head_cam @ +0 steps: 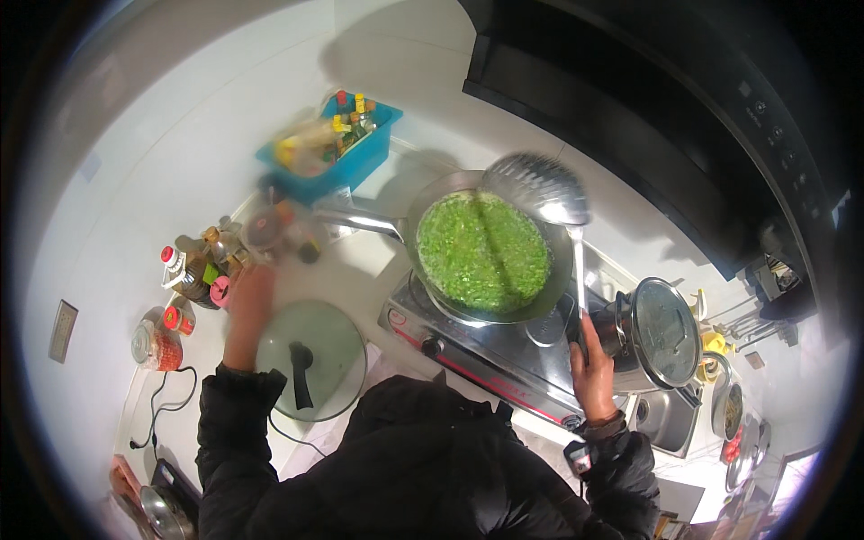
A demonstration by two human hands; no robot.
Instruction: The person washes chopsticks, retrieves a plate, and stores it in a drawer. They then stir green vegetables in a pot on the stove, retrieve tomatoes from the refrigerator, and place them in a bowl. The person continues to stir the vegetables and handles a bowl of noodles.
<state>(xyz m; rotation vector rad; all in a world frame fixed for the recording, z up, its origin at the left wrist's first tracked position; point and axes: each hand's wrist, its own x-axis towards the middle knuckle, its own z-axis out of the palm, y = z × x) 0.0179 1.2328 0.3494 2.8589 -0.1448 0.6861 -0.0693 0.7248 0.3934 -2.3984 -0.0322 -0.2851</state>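
Observation:
My right hand (595, 371) is closed around the handle of a metal skimmer (536, 189). The skimmer's slotted head is raised over the far right rim of a metal wok (561, 287). Finely chopped greens (479, 253) fill the wok, among liquid with pale foam at the edge. A shadow line crosses them. On the left, my left hand (254, 297) is blurred beside a container with a pink lid (220, 291). Whether its fingers hold anything cannot be made out. Just right of that forearm lies a glass lid (337, 364) with a black handle.
The wok sits on a gas stove (486, 364), beside a lidded steel pot (665, 334). A blue bin (358, 162) of bottles stands at the back left. Oil bottles (192, 273) and a jar (156, 345) line the left wall. A range hood (574, 101) overhangs; a sink (665, 422) is right.

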